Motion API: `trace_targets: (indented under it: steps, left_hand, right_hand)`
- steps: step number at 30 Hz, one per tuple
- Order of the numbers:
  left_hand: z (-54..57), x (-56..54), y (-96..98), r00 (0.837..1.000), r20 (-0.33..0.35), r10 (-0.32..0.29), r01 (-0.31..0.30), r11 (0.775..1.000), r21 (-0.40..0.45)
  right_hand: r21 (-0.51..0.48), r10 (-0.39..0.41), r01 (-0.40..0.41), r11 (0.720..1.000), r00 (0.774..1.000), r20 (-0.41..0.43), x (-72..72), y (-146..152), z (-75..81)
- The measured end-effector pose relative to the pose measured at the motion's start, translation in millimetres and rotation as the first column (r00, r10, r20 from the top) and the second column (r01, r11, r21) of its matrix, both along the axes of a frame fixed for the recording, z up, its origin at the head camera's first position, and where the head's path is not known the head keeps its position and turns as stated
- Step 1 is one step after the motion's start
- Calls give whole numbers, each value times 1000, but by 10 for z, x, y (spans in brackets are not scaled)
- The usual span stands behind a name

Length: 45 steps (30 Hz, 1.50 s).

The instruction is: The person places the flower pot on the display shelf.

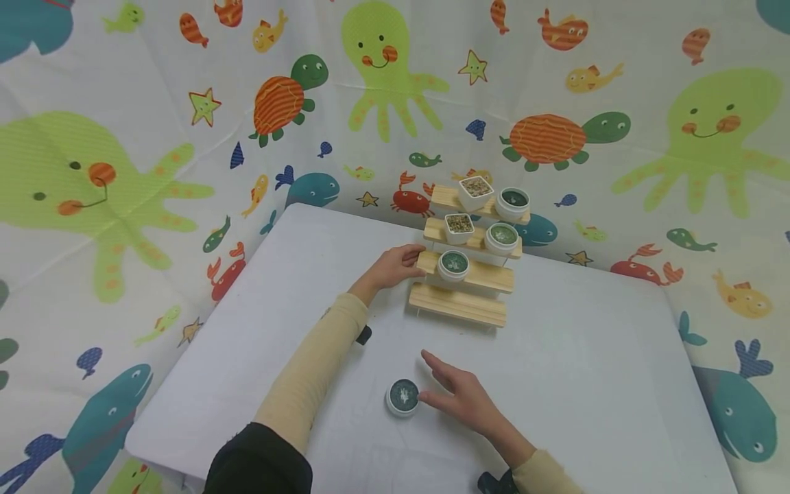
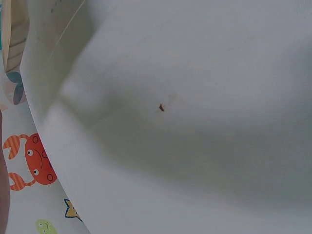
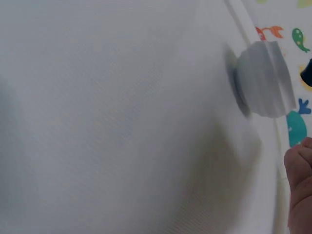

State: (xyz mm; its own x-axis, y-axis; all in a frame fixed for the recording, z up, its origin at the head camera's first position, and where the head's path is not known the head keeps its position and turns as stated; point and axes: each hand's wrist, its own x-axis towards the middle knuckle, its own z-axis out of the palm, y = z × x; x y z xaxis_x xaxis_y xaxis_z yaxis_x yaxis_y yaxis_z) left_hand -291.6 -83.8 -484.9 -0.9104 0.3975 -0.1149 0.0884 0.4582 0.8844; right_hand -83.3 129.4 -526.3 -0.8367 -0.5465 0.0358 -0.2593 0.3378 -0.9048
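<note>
My left hand [image 1: 393, 267] is at the left end of a tiered wooden stand [image 1: 458, 306], its thumb and fingers gripping the end of the second plank from the bottom. My right hand [image 1: 464, 398] is spread over the table beside a round white bowl [image 1: 403, 398] with a dark green inside. The thumb tip comes right up to this bowl's rim. In the right wrist view the same bowl [image 3: 265, 80] shows from the side, with part of my right hand [image 3: 301, 187] below it. Another round bowl [image 1: 453, 265] sits on the gripped plank.
Higher up the stand are two square white dishes of grainy bits, one above [image 1: 476, 192] the other [image 1: 459, 227], and two round green-filled bowls, upper [image 1: 512, 204] and lower [image 1: 502, 238]. A white-covered table [image 1: 592, 370] lies beneath, before a sea-animal curtain [image 1: 216, 55].
</note>
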Motion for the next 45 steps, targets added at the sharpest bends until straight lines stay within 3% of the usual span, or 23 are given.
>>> trace_targets:
  steps: [4, 10, 18, 23, 35, 43, 45]
  left_hand:
    - [3, 5, 7, 1000, 8, 4, -4, 1000, 0]
    - [-14, 3, 19, 1000, 7, 2, -2, 1000, -1]
    - [-19, -6, 28, 1000, 11, 6, -6, 1000, -2]
    - [-6, -12, 36, 1000, 9, 0, 0, 1000, 1]
    - [-12, -22, 40, 1000, 15, 10, -10, 1000, -6]
    - [0, -36, 42, 1000, 5, 9, -9, 1000, -12]
    - [5, -34, 43, 1000, 5, 9, -9, 1000, -12]
  right_hand:
    - [36, 48, -48, 998, 999, 5, 71, -24, -87]
    - [133, 82, -65, 989, 989, -127, 144, -67, -193]
    - [126, 87, -60, 990, 972, -219, 167, -99, -316]
    - [116, 63, -40, 992, 978, -199, 164, -104, -364]
    - [60, -7, 10, 998, 999, -48, 182, -139, -361]
    - [21, -51, 54, 998, 992, -115, 120, -112, -358]
    - [-1, -88, 88, 996, 991, -102, 99, -105, -289]
